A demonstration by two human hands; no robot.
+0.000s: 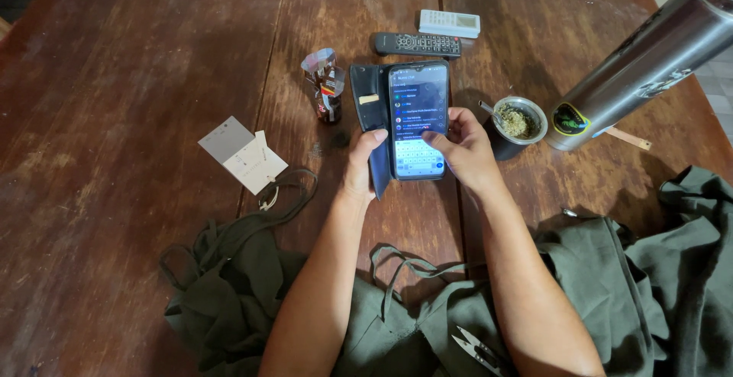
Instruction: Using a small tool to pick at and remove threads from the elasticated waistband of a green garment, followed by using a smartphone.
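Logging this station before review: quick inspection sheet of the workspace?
Surface: worn dark wooden table, scuffed.
Job's things: phone in an open dark wallet case, screen lit with keyboard showing.
Clutter: black remote, white remote, crumpled wrapper, paper tags on a cord, cup of herb tea with metal straw, steel flask, olive green garment, thread snips.
Grippers: left hand holds the case edge; right hand holds the phone, thumb at the screen.
Cables: nothing seen.
Surroundings: pale floor at top right.
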